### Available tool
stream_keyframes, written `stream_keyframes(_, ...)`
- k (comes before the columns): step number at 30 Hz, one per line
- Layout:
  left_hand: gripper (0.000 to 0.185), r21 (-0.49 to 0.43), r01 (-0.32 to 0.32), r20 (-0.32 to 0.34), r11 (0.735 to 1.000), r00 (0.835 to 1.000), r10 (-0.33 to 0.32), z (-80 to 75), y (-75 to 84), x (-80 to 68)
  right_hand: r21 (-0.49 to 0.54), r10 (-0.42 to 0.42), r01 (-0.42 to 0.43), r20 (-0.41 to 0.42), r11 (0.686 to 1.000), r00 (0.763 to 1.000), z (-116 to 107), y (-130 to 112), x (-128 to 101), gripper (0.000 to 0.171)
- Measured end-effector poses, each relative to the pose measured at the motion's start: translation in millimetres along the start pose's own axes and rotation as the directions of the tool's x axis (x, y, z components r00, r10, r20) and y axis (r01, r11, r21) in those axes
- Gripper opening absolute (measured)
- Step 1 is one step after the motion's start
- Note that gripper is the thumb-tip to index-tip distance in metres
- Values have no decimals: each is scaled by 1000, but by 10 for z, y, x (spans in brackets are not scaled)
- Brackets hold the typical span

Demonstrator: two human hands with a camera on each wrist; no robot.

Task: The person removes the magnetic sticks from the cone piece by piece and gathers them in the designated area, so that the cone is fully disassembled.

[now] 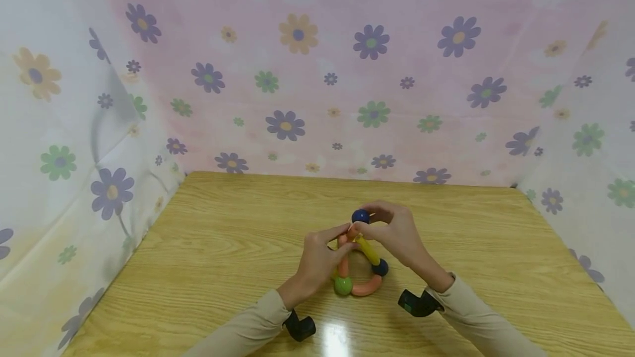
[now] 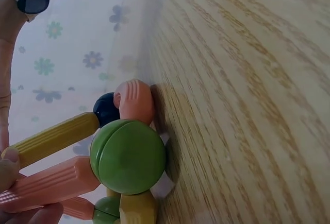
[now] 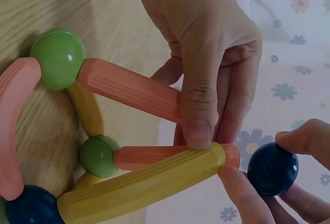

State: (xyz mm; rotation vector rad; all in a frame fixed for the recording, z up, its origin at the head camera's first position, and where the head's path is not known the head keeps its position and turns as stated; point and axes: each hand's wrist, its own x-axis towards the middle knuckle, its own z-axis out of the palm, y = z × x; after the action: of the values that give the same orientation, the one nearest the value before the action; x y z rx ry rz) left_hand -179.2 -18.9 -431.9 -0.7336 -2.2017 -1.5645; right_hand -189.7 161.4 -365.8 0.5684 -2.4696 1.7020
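Note:
My left hand [image 1: 317,260] pinches the upper ends of the leaning rods, which meet in a peak: a coral rod [image 3: 131,87], a second coral rod [image 3: 149,156] and a curved yellow rod [image 3: 142,188]. Its thumb lies across the tips in the right wrist view. My right hand [image 1: 394,230] holds a dark blue ball [image 3: 273,169] between its fingers, just beside those tips. Below, the rods rise from a green ball [image 2: 128,157], another green ball [image 3: 99,156] and a second blue ball [image 1: 380,268]. A curved coral rod [image 1: 367,286] joins two of these balls at the base.
The structure stands on a wood-grain table [image 1: 238,236]. Behind and at both sides hangs a flower-print cloth [image 1: 327,70]. A black wrist camera [image 1: 300,326] sits under the left sleeve, another black camera [image 1: 416,303] under the right.

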Motion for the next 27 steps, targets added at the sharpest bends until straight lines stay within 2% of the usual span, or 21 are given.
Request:
stream_keyframes(2,41,36,-13,9,999,1000,13,-1,9,1,45,20,-20,1,999,1000,-8,-9,3,33)
stream_keyframes(4,41,61,-34,17,998,999,33,1,12,5,47,22,-22,-3,999,1000,-19,-11,10,34)
stream_keyframes(9,43,22,-63,6,998,998,63,12,28,8,-89,-17,15,-23,996,1000,-83,15,21,33)
stream_keyframes(14,44,-64,6,-22,998,1000,-7,28,54,-18,-140,-54,51,-14,989,998,-187,65,23,34)
stream_keyframes(18,40,-101,57,-19,993,998,-59,37,67,-31,-167,-92,89,-8,982,996,-276,141,14,35)
stream_keyframes(22,39,-95,69,-1,993,998,-69,38,77,-30,-213,-133,129,-5,969,991,-364,218,1,36)
stream_keyframes(27,39,-85,38,8,996,999,-37,38,85,-21,-256,-151,146,1,956,989,-466,303,-10,36)
